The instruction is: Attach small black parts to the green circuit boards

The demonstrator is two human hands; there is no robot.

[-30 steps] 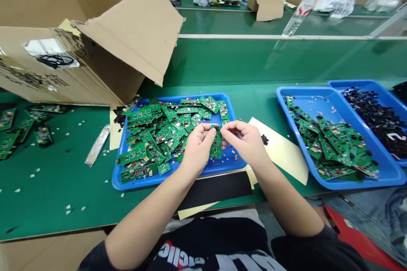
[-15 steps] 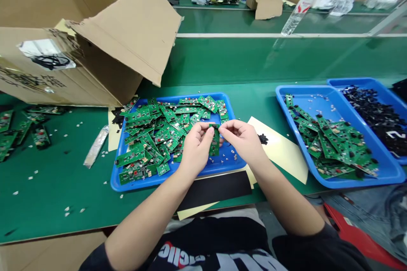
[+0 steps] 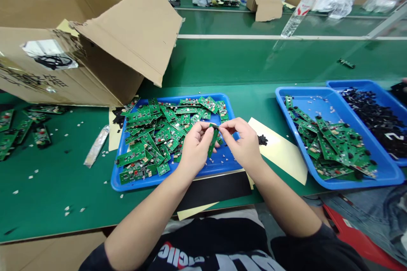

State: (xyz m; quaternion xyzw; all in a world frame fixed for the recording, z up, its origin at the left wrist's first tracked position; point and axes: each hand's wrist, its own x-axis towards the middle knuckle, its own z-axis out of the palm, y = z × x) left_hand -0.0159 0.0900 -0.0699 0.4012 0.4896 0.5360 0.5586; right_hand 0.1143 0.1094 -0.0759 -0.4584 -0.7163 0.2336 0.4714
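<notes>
My left hand (image 3: 197, 146) is closed around a narrow green circuit board (image 3: 213, 143), tilted above the right part of a blue tray (image 3: 117, 173). At the board's upper end is a small black piece (image 3: 215, 127). The thumb and fingertips of my right hand (image 3: 244, 140) pinch at that piece; its exact shape is hidden by the fingers. Many loose circuit boards (image 3: 162, 131) lie heaped in the tray, with small white bits near my hands. Black scraps (image 3: 262, 139) sit on a yellow sheet (image 3: 282, 152) beside my right hand.
A second blue tray (image 3: 299, 152) of boards stands right, then a tray of black parts (image 3: 375, 112). A large carton (image 3: 127, 29) stands left. A black strip (image 3: 216, 190) lies in front. A single board (image 3: 346, 63) is at the back right; someone's hand (image 3: 404, 80) shows at the edge.
The board in my left hand has turned and tilted, while my right fingertips stay at its upper end. A single board now appears at the back right, and another person's hand at the right edge.
</notes>
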